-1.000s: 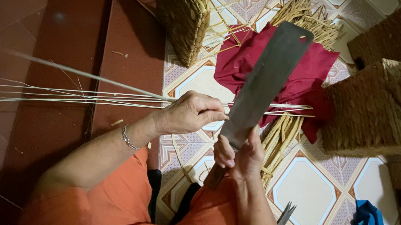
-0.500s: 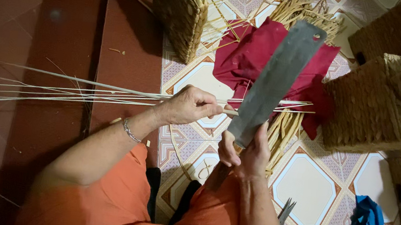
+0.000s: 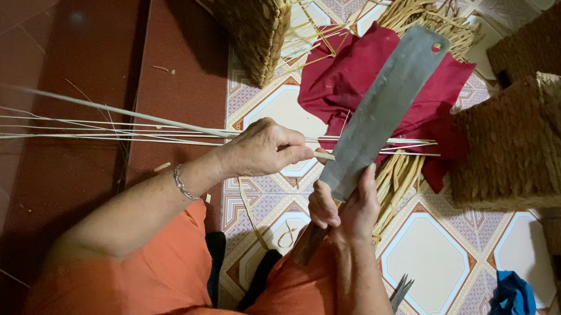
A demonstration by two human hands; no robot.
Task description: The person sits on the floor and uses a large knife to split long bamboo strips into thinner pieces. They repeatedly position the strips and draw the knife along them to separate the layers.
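The left hand point(image 3: 264, 150) was closed tight around a bunch of thin pale sticks point(image 3: 110, 127), held flat above the floor. The right hand point(image 3: 344, 209) gripped the handle of a big flat knife point(image 3: 382, 113), its blade pointing up and touching the sticks. A red cloth point(image 3: 366, 73) lay behind, on the tiled floor point(image 3: 437, 257).

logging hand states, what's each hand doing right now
Left hand: closed on a bundle of thin reed strips.
Right hand: closed on the handle of a broad flat blade.
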